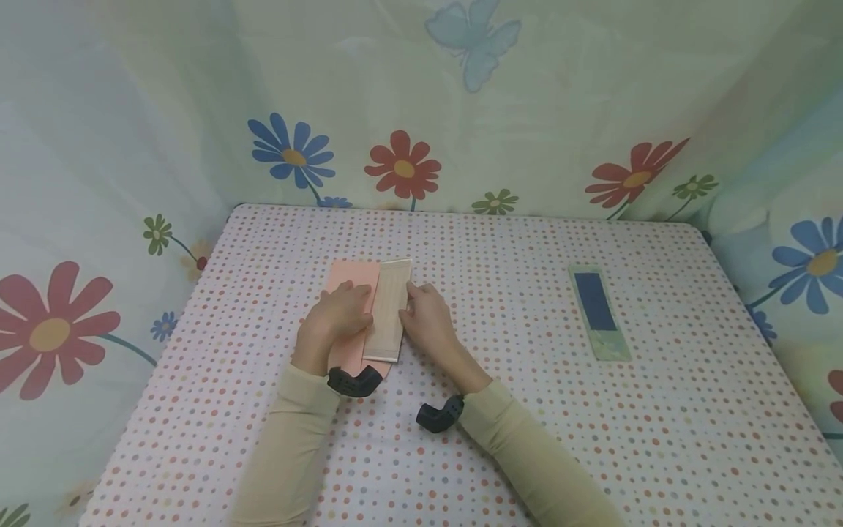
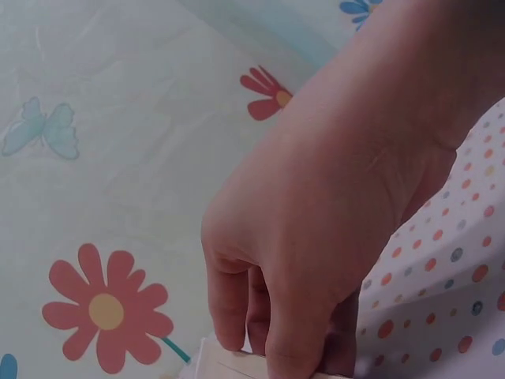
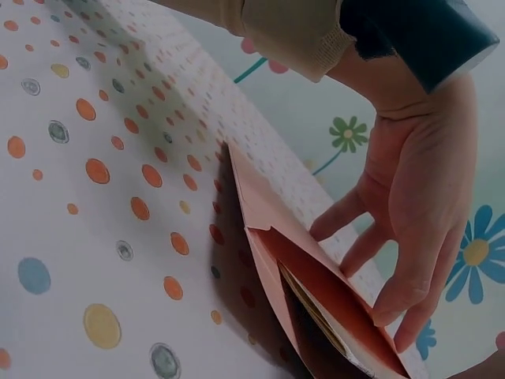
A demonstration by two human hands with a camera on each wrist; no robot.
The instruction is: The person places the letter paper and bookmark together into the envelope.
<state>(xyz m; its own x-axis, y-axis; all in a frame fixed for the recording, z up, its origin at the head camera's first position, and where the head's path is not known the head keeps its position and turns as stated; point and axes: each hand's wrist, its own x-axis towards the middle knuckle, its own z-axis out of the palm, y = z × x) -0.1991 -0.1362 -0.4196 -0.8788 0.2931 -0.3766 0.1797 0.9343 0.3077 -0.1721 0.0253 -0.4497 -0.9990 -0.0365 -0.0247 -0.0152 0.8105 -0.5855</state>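
A flat pink envelope (image 1: pixel 352 273) lies left of the table's middle. Along its right side sits a slim beige wood-grain packet (image 1: pixel 388 307). In the right wrist view the envelope's side gapes, and the packet's edges (image 3: pixel 312 304) show between its pink layers. My left hand (image 1: pixel 334 316) holds the envelope's upper layer, thumb and fingertips at the rim of the gap; it also shows in the right wrist view. With thumb and fingers, my right hand (image 1: pixel 426 318) pinches the packet's right edge. That pinch fills the left wrist view, where fingers hide part of the packet (image 2: pixel 229 367).
Off to the right lies a flat green strip (image 1: pixel 611 344) with a dark blue rectangle on it. Dotted cloth covers the table (image 1: pixel 500 293). A flower-print curtain (image 1: pixel 540 88) hangs at the back and both sides. Each wrist wears a black camera mount (image 1: pixel 440 414).
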